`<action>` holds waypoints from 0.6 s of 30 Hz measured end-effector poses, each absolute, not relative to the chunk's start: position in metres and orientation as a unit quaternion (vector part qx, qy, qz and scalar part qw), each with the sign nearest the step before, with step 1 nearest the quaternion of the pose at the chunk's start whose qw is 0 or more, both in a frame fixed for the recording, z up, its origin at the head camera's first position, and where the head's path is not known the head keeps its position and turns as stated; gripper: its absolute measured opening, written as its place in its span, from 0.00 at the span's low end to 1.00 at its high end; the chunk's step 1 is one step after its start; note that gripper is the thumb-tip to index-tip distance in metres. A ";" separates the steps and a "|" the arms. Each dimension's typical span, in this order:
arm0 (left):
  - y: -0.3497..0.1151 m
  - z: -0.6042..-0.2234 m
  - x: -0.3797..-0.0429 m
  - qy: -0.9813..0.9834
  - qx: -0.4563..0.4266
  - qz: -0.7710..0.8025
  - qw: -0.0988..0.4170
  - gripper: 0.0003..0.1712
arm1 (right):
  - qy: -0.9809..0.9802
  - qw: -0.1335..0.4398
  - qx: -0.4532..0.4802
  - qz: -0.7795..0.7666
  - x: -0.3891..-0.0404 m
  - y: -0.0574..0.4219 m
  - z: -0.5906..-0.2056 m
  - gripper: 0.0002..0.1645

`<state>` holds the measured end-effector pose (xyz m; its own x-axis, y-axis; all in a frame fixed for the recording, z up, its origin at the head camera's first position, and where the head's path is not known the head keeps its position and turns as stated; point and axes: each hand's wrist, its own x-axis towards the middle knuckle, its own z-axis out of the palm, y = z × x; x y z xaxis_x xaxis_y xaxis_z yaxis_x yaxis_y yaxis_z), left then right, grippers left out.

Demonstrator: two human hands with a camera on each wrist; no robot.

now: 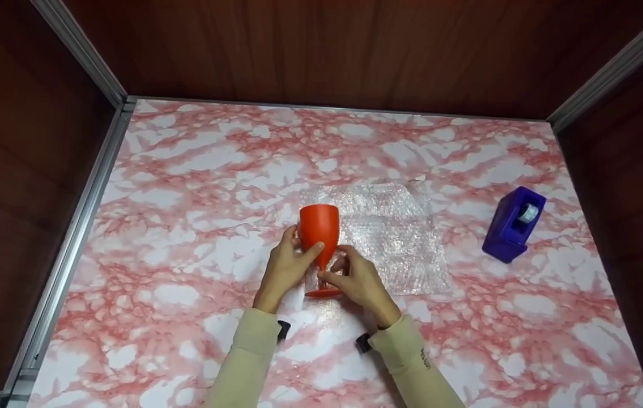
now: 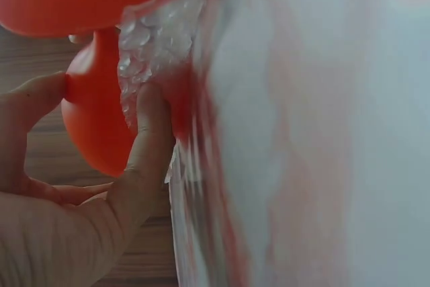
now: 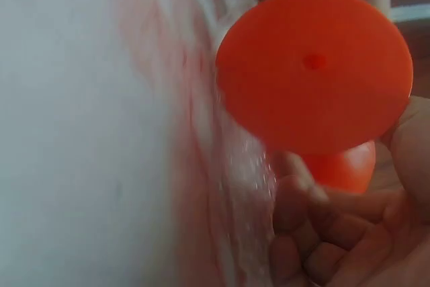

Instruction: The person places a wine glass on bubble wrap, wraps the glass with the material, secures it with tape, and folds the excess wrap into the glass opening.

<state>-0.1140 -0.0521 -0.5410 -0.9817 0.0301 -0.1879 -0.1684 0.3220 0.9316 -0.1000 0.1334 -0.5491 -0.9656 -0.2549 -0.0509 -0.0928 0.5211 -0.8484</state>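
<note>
An orange plastic goblet (image 1: 319, 225) is held over the left edge of a sheet of bubble wrap (image 1: 392, 238), bowl away from the person and foot toward them. My left hand (image 1: 284, 271) grips its bowl, thumb across the near side. Lower down, my right hand (image 1: 362, 283) pinches the stem just above the foot. The left wrist view has the bubble wrap (image 2: 158, 42) close beside the bowl (image 2: 101, 119) and a left finger. In the right wrist view the round foot (image 3: 314, 99) hides most of the stem and bowl.
A purple tape dispenser (image 1: 511, 226) with a roll of clear tape (image 1: 527, 213) stands on the right of the red-and-white marbled table (image 1: 196, 170). Dark wood-look panels (image 1: 321, 51) with metal edging close in the back and both sides.
</note>
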 end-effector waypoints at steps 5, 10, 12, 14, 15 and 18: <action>-0.048 -0.538 -0.115 0.821 -0.049 0.564 0.074 0.47 | 0.863 0.002 -0.134 -0.486 -0.104 0.141 -0.548 0.48; -0.044 -0.538 -0.116 0.838 -0.041 0.541 0.057 0.46 | 0.865 -0.046 -0.177 -0.466 -0.106 0.148 -0.547 0.36; -0.043 -0.538 -0.116 0.844 -0.038 0.533 0.051 0.46 | 0.874 -0.056 -0.189 -0.445 -0.106 0.150 -0.546 0.33; -0.041 -0.538 -0.116 0.849 -0.040 0.525 0.046 0.47 | 0.884 -0.066 -0.198 -0.417 -0.107 0.150 -0.546 0.32; -0.041 -0.538 -0.116 0.851 -0.042 0.522 0.044 0.47 | 0.888 -0.071 -0.203 -0.406 -0.107 0.151 -0.546 0.32; -0.039 -0.537 -0.117 0.856 -0.049 0.512 0.042 0.51 | 0.894 -0.080 -0.220 -0.382 -0.107 0.152 -0.545 0.33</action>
<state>-0.1168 -0.0389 -0.5371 -0.9917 -0.0399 -0.1220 -0.1264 0.4703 0.8734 -0.1065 0.1518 -0.5447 -0.8899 -0.3326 0.3123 -0.4555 0.6106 -0.6478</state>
